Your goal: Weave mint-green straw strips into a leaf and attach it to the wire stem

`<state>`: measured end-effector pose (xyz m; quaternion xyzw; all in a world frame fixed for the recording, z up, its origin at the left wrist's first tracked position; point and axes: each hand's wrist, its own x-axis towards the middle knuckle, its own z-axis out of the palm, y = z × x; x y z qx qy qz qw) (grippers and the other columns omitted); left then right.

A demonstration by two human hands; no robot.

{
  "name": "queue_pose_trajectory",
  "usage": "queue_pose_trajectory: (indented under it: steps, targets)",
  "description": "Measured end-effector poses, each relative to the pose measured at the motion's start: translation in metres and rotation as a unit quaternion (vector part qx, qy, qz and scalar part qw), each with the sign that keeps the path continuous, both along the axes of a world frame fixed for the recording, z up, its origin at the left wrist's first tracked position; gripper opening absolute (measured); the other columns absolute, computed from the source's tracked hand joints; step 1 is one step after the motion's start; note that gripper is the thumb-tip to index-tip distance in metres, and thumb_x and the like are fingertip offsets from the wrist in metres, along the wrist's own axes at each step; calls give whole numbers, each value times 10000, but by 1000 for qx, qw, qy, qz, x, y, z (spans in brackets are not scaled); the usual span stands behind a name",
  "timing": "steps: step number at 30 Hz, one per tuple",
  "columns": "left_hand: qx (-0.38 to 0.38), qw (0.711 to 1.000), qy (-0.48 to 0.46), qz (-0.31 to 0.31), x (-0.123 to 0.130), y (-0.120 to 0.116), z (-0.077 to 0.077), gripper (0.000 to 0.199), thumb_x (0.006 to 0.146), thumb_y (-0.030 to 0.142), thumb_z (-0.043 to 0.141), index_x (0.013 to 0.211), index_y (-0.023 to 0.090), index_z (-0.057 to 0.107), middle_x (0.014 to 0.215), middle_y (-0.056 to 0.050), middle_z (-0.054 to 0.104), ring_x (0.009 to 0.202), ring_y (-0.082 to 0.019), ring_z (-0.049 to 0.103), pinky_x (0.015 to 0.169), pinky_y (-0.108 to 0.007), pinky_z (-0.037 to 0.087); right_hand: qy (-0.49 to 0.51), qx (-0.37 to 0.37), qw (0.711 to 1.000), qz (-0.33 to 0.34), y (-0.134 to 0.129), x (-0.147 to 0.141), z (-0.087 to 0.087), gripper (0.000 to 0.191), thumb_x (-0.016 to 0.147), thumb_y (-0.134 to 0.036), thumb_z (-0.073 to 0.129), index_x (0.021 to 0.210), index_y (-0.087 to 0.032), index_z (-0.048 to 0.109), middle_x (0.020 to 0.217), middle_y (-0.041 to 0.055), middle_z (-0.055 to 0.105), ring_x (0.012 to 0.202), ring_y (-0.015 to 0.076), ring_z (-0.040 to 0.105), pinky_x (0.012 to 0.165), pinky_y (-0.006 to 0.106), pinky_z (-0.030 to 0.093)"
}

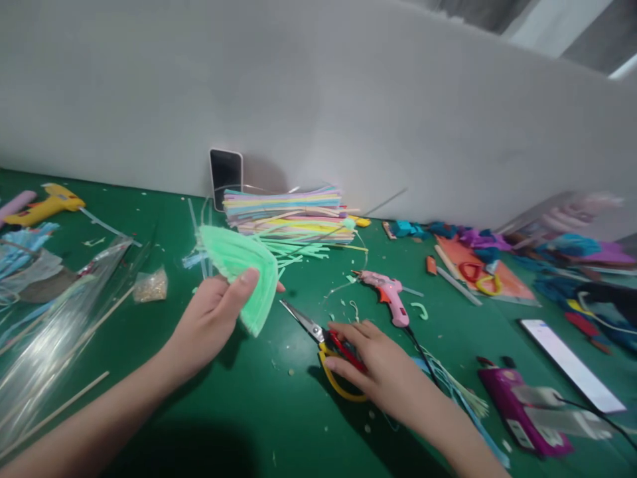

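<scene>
A fuzzy light-green piece [241, 255], fan-like in shape and made of rows of pipe cleaner, is pinched in my left hand [219, 309], thumb on its face. To the right, my right hand [365, 358] has its fingers on the red and yellow handles of a pair of scissors [311, 326], whose blades point up and left, close together. Just beyond the right hand lies a pink glue gun [391, 293]. Loose green pipe cleaners [298, 250] and a thick stack of pastel ones [283, 206] are behind the green piece.
A dark-screened phone [226, 176] leans on the wall. Left are a yellow glue gun [50, 204], a bead bag [150, 285] and clear plastic wrap [94, 312]. Right are a purple power strip [520, 411], a lit phone [572, 365] and an orange sheet [512, 285].
</scene>
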<state>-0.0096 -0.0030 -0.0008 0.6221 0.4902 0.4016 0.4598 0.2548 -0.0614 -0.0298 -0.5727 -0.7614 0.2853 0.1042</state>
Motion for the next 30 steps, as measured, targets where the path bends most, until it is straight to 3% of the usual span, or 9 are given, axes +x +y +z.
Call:
queue_pose_trajectory:
  steps: [2,5,7,10,14,18,22,25,30]
  targets:
    - [-38,998,-23,-38,2,-3,0,544,929,592,412,874,174,755,589,8,619,521,-120,518,516,-229,403,217,-25,976,-11,1,-6,-4,682,801,-691,575,1332,-264,539,1250,131,609,1104,308,577,951,485,457]
    - [-91,989,-27,-115,6,-6,-3,592,900,640,406,766,160,727,611,-18,638,536,-135,533,527,-244,411,523,-69,849,-35,5,-20,-10,862,744,-841,431,1403,-285,435,1318,145,580,955,263,647,776,398,532]
    - [-133,977,-2,-164,10,-7,-10,629,882,669,393,642,154,663,545,-20,593,497,-134,507,511,-254,396,603,-80,789,-84,6,-29,-10,755,826,-772,414,1399,-281,428,1281,142,617,838,222,671,685,350,537]
    - [-143,974,45,-172,13,-5,-21,634,877,670,393,489,180,502,435,27,433,431,-106,397,472,-251,329,637,-61,754,-148,7,-33,-7,518,952,-586,391,1371,-285,438,1086,101,720,602,154,650,534,286,519]
    - [-145,966,-10,-212,15,-1,-26,533,903,593,429,648,157,601,574,-5,553,482,-107,452,489,-248,357,607,23,761,-226,6,-26,-3,443,996,-528,293,1323,-284,465,934,63,747,450,118,573,377,228,451]
    - [-135,967,-21,-216,18,-4,-23,236,847,405,628,816,171,642,723,6,579,586,-106,474,536,-232,370,562,88,775,-276,3,-21,2,428,1011,-505,247,1295,-293,487,1099,88,720,583,134,645,328,190,404]
    - [-157,964,-22,-213,25,-11,-23,218,852,383,624,785,177,599,710,38,503,607,-98,430,548,-220,335,581,94,759,-278,0,-23,5,385,1017,-485,261,1244,-325,527,1159,66,704,636,133,668,298,168,379]
    - [-154,967,-11,-203,29,-14,-25,248,889,400,563,775,180,546,706,42,470,606,-103,400,544,-225,319,588,97,756,-271,-3,-25,5,391,1019,-480,260,1252,-316,529,1156,77,707,702,153,700,342,185,449]
    - [-78,979,55,-181,30,-17,-27,263,933,367,472,734,196,476,690,49,405,606,-113,378,539,-228,314,525,141,804,-240,-7,-29,2,428,1026,-464,172,1288,-310,474,1167,100,695,856,206,723,499,280,577]
